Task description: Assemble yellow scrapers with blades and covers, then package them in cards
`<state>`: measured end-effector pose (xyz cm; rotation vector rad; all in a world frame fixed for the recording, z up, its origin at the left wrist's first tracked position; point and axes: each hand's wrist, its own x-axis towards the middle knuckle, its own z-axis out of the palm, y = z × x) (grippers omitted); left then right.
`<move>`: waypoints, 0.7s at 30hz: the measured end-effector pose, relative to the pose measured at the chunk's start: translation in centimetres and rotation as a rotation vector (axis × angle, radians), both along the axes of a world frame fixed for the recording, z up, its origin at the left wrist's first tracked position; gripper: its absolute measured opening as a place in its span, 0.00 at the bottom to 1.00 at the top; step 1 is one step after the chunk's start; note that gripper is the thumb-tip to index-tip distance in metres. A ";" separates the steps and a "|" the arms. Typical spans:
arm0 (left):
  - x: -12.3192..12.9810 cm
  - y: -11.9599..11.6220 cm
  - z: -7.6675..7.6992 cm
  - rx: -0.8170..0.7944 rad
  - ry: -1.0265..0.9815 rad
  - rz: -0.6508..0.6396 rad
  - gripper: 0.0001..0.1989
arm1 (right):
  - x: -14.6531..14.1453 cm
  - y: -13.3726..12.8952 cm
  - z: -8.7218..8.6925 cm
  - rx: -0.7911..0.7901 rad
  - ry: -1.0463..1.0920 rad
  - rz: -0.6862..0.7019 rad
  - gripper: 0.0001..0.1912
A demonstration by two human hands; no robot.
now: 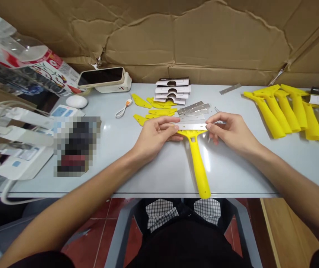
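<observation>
A yellow scraper handle (198, 167) lies on the table in front of me, its grip pointing at the near edge. Across its wide head rests a flat metal blade (191, 127). My left hand (159, 136) closes its thumb and fingers on the left end of the scraper head and blade. At the opposite end, my right hand (230, 132) pinches the blade between thumb and forefinger. A thin silvery thing shows around the right fingers, mostly hidden. Just beyond are loose metal blades (194, 108) in a fanned pile and several flat yellow pieces (141, 101).
White blade sleeves (173, 90) are stacked at the back. Yellow handles (273, 111) lie at right, near a lone blade (230, 89). To the left are a phone (102, 77), a short white cable (123, 108), a power strip (33, 160) and plastic bottles (50, 69). Cardboard (204, 41) stands behind.
</observation>
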<state>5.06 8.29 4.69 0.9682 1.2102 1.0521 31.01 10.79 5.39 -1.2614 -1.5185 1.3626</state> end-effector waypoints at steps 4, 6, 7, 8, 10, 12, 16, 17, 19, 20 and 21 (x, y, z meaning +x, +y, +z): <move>-0.2 -0.6 -0.2 -0.024 0.036 -0.027 0.13 | -0.2 0.0 -0.1 -0.114 0.118 -0.004 0.21; -0.1 -0.8 -0.2 -0.027 0.038 -0.025 0.13 | -0.2 0.0 -0.3 -0.144 0.145 -0.001 0.22; -0.1 -0.9 -0.1 -0.019 0.040 -0.024 0.12 | -0.2 0.0 -0.4 -0.147 0.148 0.001 0.22; 0.0 -0.9 0.0 -0.003 0.042 -0.020 0.12 | -0.2 -0.1 -0.4 -0.140 0.147 -0.001 0.22; 0.1 -0.9 0.1 0.044 0.036 -0.010 0.12 | -0.3 -0.3 -0.5 -0.105 0.159 -0.012 0.22; 0.1 -0.7 0.1 0.091 0.003 0.011 0.12 | -0.4 -0.4 -0.7 -0.086 0.189 -0.016 0.22; 0.0 -0.1 -0.7 0.111 -0.066 0.040 0.13 | -0.7 -0.4 -1.2 -0.143 0.256 -0.006 0.23; 0.0 0.0 -1.0 0.105 -0.076 0.042 0.13 | -0.7 -0.4 -1.2 -0.156 0.264 -0.007 0.24; 0.0 0.1 -1.3 0.089 -0.087 0.042 0.12 | -0.7 -0.4 -1.2 -0.169 0.266 -0.011 0.25; 0.0 0.1 -1.4 0.080 -0.088 0.039 0.12 | -0.7 -0.5 -1.2 -0.169 0.262 -0.014 0.25; 0.0 0.0 -1.4 0.074 -0.087 0.036 0.12 | -0.7 -0.5 -1.1 -0.165 0.256 -0.017 0.25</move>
